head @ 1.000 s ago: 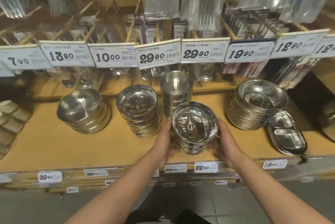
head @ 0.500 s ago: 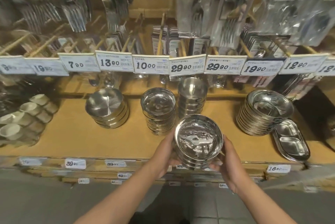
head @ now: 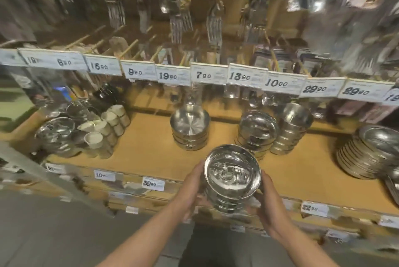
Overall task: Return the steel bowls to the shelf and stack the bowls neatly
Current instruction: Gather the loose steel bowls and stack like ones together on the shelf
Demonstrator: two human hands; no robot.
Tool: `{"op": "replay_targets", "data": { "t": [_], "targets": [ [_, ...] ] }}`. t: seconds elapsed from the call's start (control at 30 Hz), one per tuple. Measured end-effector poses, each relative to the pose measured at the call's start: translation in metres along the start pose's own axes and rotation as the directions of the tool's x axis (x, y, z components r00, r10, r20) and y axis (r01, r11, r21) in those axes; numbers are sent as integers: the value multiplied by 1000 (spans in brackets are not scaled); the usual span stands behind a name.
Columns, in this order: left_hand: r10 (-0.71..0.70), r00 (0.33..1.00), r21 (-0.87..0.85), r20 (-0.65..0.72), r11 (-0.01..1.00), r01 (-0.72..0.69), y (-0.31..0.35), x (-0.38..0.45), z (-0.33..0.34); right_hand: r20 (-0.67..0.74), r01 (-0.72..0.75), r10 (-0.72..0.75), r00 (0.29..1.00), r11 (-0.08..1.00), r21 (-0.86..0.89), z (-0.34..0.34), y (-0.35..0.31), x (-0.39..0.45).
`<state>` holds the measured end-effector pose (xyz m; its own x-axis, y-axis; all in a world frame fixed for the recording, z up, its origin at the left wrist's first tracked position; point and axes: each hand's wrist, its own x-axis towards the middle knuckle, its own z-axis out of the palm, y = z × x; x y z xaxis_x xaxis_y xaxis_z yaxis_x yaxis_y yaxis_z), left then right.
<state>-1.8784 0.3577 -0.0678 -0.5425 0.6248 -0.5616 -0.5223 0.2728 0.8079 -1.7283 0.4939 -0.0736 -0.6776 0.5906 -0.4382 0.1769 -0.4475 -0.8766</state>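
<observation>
A stack of steel bowls (head: 232, 177) is gripped between my left hand (head: 190, 191) and my right hand (head: 269, 208), one on each side, over the front edge of the wooden shelf (head: 151, 154). On the shelf behind stand a short bowl stack (head: 190, 128), a wider-rimmed bowl stack (head: 258, 130) and a tall narrow bowl stack (head: 291, 128). The bottom of the held stack is hidden by my fingers.
A leaning pile of steel plates (head: 367, 152) sits at the right. Glass lids (head: 56, 133) and cream cups (head: 103, 128) crowd the left end. Price tags (head: 244, 75) and hanging packed cutlery (head: 179, 20) overhang the back of the shelf.
The view has swung left, so the shelf stacks now appear further right. The held stack sits lower and nearer the shelf's front edge, still between both hands.
</observation>
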Motion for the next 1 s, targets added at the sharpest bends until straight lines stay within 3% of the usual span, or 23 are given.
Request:
{"op": "replay_targets", "data": {
  "t": [0.37,0.73,0.9,1.0],
  "targets": [
    [16,993,21,-113,1000,-14,47,-3,-208,80,-47,51,996,998,-42,209,26,32],
    [61,957,54,-283,997,-47,95,90,-272,73,-141,136,988,987,78,294,25,146],
    [72,981,-54,-180,995,-83,105,115,-280,98,-106,93,991,985,135,301,39,191],
    [160,977,-86,-139,981,-173,107,127,-280,148,-59,37,988,988,143,303,42,210]
  ]
}}
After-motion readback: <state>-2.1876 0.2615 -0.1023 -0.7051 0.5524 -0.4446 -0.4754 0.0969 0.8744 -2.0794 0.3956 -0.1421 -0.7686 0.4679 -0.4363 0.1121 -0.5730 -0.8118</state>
